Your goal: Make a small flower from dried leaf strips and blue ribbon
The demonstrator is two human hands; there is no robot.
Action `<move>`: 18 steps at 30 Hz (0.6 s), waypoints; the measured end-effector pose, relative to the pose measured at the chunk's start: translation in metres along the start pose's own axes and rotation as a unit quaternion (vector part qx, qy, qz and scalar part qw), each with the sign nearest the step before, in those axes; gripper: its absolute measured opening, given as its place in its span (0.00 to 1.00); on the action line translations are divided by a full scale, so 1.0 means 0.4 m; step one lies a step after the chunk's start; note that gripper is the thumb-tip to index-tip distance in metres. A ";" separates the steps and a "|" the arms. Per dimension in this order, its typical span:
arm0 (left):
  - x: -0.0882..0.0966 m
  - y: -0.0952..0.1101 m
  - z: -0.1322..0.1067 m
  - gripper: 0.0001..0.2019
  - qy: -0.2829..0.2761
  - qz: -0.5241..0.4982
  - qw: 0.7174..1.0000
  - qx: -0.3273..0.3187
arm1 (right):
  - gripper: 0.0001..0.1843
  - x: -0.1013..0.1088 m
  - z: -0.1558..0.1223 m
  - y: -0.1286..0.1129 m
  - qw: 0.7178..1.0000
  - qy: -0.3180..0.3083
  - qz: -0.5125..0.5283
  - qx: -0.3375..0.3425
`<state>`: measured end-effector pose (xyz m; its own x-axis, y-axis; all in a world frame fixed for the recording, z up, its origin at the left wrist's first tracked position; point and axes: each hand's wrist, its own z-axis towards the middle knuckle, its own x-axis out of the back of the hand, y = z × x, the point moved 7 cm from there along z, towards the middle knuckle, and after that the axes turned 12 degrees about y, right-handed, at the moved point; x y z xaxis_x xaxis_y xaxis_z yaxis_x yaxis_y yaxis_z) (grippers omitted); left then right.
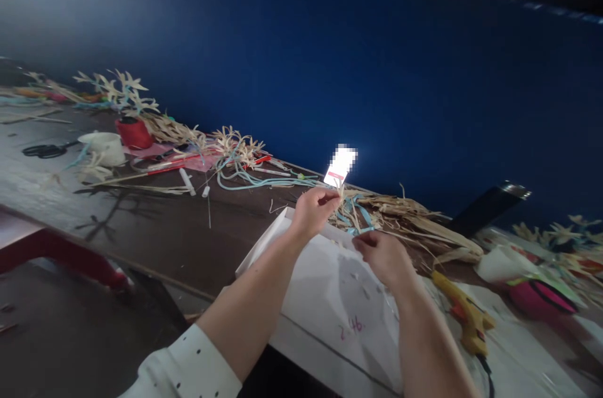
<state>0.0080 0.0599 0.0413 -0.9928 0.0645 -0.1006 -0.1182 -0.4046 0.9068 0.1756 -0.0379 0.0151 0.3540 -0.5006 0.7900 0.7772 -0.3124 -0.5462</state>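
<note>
My left hand (pixel 313 213) is closed in a pinch above the far edge of a white box (pixel 320 297). A thin pale husk strip (pixel 341 191) shows at its fingertips. Lower and to the right, my right hand (pixel 384 257) has its fingers pressed together over the box top; whatever they hold is hidden. Small pale scraps lie on the box, which bears the handwritten mark "2.46". Just past both hands are light blue strips (pixel 351 213) and dried husks (pixel 414 222). A lit phone screen (pixel 340 166) stands behind my left hand.
A yellow glue gun (pixel 464 313) lies right of the box, near a pink pouch (pixel 541 297) and a dark cylinder (pixel 490 206). Leftward are blue cords (pixel 264 183), a red spool (pixel 134 133), a white cup (pixel 101 148) and black scissors (pixel 47 150). A blue wall (pixel 282 59) backs the table.
</note>
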 end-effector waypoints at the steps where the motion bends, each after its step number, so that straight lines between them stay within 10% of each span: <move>1: -0.002 0.002 -0.001 0.10 -0.002 0.002 1.000 -0.008 | 0.10 -0.010 -0.004 0.003 0.998 -0.025 -0.054 0.003; 18: -0.012 0.010 -0.007 0.08 -0.023 0.021 0.999 -0.036 | 0.14 -0.073 0.001 -0.025 0.944 -0.116 -0.308 0.019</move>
<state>0.0121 0.0553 0.0442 -0.9952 0.0877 -0.0427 -0.0793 -0.4719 0.8781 0.1577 -0.0197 -0.0022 -0.0695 -0.0419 0.9967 0.8897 -0.4546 0.0429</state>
